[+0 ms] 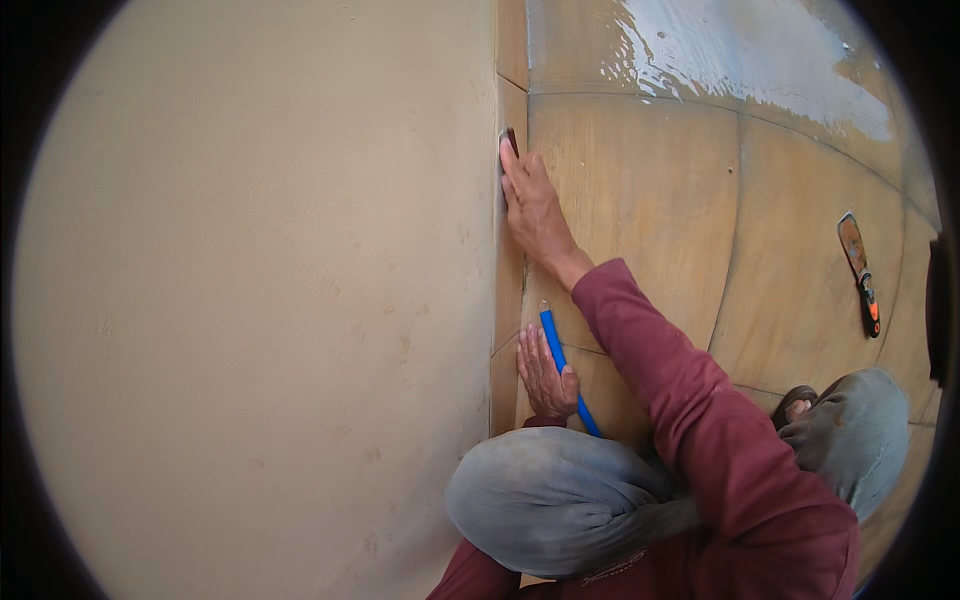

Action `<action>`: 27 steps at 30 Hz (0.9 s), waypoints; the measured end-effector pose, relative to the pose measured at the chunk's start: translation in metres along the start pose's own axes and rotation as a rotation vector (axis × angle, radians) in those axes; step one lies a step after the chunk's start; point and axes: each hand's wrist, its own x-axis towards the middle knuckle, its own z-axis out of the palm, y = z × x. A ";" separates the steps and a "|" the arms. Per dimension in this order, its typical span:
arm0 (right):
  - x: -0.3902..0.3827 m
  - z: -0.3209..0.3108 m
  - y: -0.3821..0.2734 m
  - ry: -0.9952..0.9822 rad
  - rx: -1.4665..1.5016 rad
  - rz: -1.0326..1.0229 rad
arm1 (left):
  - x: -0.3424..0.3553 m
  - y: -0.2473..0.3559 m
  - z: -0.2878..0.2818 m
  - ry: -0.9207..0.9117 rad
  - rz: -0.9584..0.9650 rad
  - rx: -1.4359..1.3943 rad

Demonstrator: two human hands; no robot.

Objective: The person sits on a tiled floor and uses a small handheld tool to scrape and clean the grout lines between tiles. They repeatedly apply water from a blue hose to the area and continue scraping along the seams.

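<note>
- Head view: the person's bare right hand [541, 215] reached forward and appeared to grasp a small, thin, dark brown piece [513, 142], which was against the narrow tan tiled skirting [508, 250] at the foot of the smooth beige wall [250, 300].
- The bare left hand [546, 380] gripped nothing that showed; its fingers lay flat, with the tips at the skirting nearer the body, seemingly as a brace.
- Good handling of the piece probably called for light, even pressure and short passes along the skirting, sparing the wall's surface just beside it.
- With the right arm stretched so far, a steady squat and a firm left palm would likely have helped control.
- A bright blue flexible tube [556, 350] ran close beside the left hand, and was best not leaned on.
- Much of the piece was hidden under the fingers, so its kind, and whether it touched the skirting, could not be told.
- A bent knee in grey cloth [560, 495] covered the tube's lower run.
- Glare on the shiny wet patch [730, 50] masked the tan tiled floor [640, 190] there, and a black object [938, 310] was cut off at the right rim.
</note>
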 end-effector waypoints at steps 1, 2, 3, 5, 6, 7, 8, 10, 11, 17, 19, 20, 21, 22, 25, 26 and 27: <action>-0.050 0.007 -0.011 -0.056 0.046 0.028 | -0.004 -0.009 0.003 0.027 0.025 -0.016; -0.092 0.007 -0.014 -0.084 0.088 0.029 | -0.012 -0.012 0.005 0.031 0.046 -0.042; -0.113 0.007 -0.023 -0.117 0.143 0.023 | -0.012 -0.011 0.004 0.030 0.041 -0.038; -0.085 0.009 -0.010 -0.077 0.071 -0.001 | -0.012 -0.008 0.001 0.028 0.014 -0.025; -0.059 0.001 -0.002 -0.054 0.018 -0.006 | -0.011 -0.002 0.001 0.001 0.009 -0.018; -0.012 -0.007 0.014 -0.008 -0.045 -0.052 | -0.007 0.003 0.001 -0.026 0.005 -0.013; 0.028 -0.012 0.019 0.041 -0.096 -0.122 | -0.002 0.005 -0.001 -0.029 0.010 0.002; 0.018 -0.010 0.014 0.013 -0.072 -0.079 | -0.008 0.003 -0.004 -0.031 0.006 -0.012; 0.013 -0.012 0.014 0.008 -0.066 -0.067 | -0.002 0.003 0.000 -0.027 0.018 -0.025; -0.028 0.000 -0.003 -0.061 0.072 0.024 | -0.008 -0.005 -0.006 -0.004 0.019 0.005; 0.036 -0.014 0.016 0.008 -0.033 -0.016 | -0.009 0.003 -0.003 -0.031 0.007 -0.010; 0.062 -0.020 0.023 0.043 -0.088 -0.043 | 0.000 0.008 0.002 -0.037 0.009 -0.022; 0.073 -0.018 0.024 0.070 -0.122 -0.067 | -0.004 0.007 0.000 -0.031 0.014 -0.017; 0.050 -0.012 0.017 0.047 -0.040 -0.039 | -0.010 0.002 -0.001 -0.018 0.023 -0.010; -0.053 0.004 -0.012 -0.103 0.105 0.102 | -0.001 -0.005 -0.001 0.009 0.014 -0.015; -0.053 0.005 -0.011 -0.079 0.104 0.091 | -0.008 -0.005 -0.001 0.009 -0.002 -0.021; -0.039 0.007 -0.007 -0.056 0.101 0.080 | -0.004 -0.005 -0.001 0.005 0.000 -0.010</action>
